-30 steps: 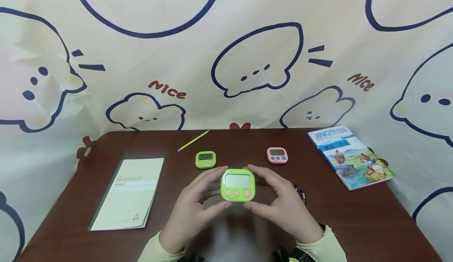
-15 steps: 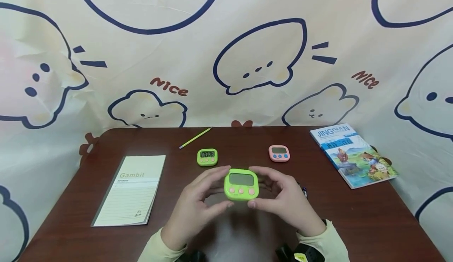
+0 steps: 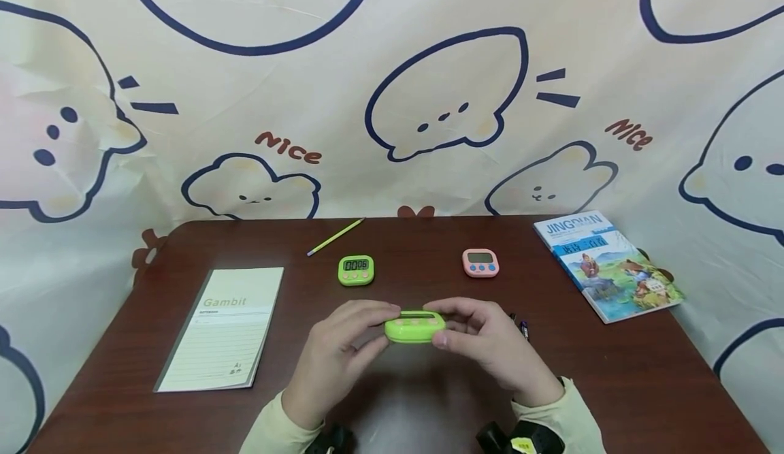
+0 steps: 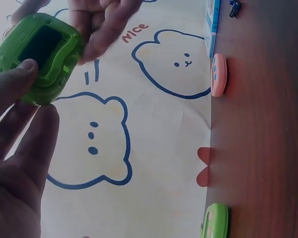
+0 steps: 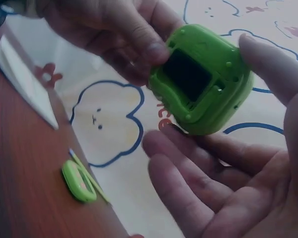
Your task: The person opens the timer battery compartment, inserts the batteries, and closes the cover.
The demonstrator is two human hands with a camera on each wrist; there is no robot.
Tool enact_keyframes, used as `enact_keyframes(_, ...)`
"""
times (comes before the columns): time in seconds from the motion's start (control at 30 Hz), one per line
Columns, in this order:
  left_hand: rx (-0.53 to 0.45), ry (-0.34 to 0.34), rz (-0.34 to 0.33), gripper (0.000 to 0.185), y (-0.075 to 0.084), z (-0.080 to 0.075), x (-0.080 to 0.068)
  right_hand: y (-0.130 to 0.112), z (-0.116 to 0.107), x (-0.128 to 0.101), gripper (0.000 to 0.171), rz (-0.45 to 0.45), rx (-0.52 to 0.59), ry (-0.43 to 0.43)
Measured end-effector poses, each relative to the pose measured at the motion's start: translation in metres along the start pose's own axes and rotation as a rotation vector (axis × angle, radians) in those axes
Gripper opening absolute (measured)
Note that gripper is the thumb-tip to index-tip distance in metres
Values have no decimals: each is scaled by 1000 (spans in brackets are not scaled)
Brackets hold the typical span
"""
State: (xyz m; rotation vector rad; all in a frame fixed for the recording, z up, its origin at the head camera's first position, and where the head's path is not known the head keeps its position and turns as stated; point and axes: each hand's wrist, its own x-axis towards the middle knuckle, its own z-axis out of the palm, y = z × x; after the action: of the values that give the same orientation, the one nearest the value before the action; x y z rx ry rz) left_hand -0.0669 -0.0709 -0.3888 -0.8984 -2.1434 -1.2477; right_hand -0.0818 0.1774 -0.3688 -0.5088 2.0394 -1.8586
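Observation:
A green digital timer (image 3: 412, 330) is held up between both hands above the table, tipped so that its screen is seen at a steep slant. At its left end my left hand (image 3: 333, 359) pinches it, the thumb (image 4: 25, 72) lying on the back near a dark rectangular area. My right hand (image 3: 493, 348) grips the other end, with its thumb (image 5: 268, 62) along the edge. A second green timer (image 3: 356, 271), its display lit with digits, rests behind the left hand. Farther right sits a pink timer (image 3: 480, 263) with blue buttons.
A pale notebook (image 3: 223, 331) lies at the left, and a picture-covered book (image 3: 609, 267) at the right. The yellow-green pencil (image 3: 335, 237) is near the table's back edge. Dark pens (image 3: 524, 329) are partly hidden behind the right hand. A patterned cloth (image 3: 429, 93) hangs behind the table.
The held green timer has tipped from facing the head camera to nearly flat, and sits slightly lower. Both hands turned with it. The other timers stay in place.

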Motion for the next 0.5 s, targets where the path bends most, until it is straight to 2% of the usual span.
enact_keyframes(0.1, 3, 29, -12, 43, -1, 0, 1, 1, 6, 1, 52, -100, -113, 46)
enact_keyframes(0.2, 6, 27, -74, 41, 0, -2, 2, 1, 12, 2, 58, -271, -300, 135)
enact_keyframes(0.3, 4, 22, -95, 41, 1, -3, 2, 2, 16, 2, 50, -429, -446, 208)
enact_keyframes(0.37, 7, 17, -99, 43, 1, -3, 2, 3, 17, 2, 45, -501, -492, 233)
enact_keyframes(0.5, 4, 6, -105, 42, 1, -3, 1, 3, 17, 1, 43, -527, -498, 239)
